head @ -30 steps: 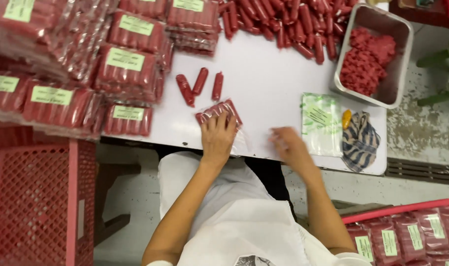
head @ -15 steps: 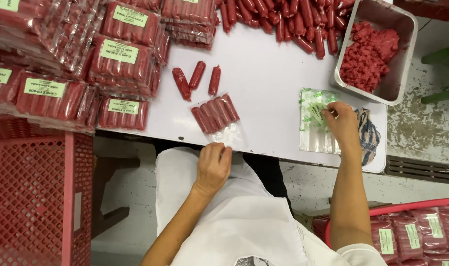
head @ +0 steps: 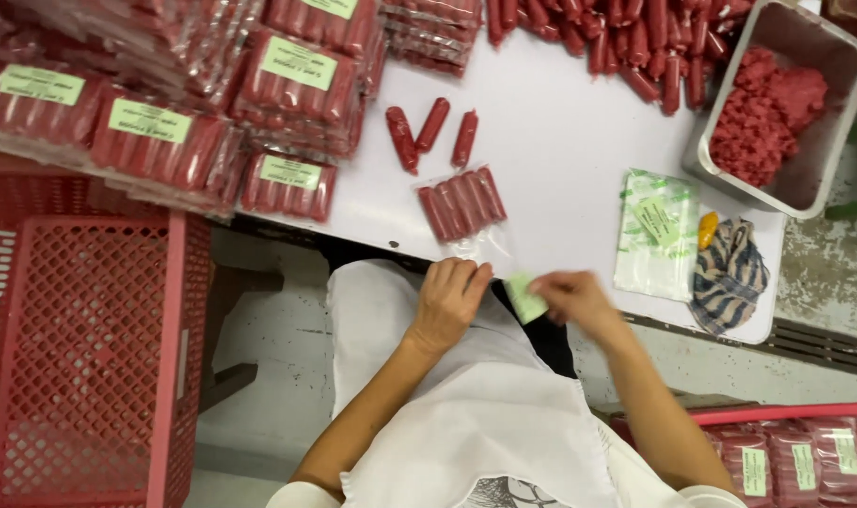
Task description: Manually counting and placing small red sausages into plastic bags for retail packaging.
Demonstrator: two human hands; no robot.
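Right hand (head: 579, 301) back, probably pinching green label (head: 524, 299)

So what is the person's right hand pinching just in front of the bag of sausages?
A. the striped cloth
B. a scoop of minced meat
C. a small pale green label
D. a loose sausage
C: the right hand pinches a small pale green label near the table edge, beside the left hand and just below the clear bag of sausages.
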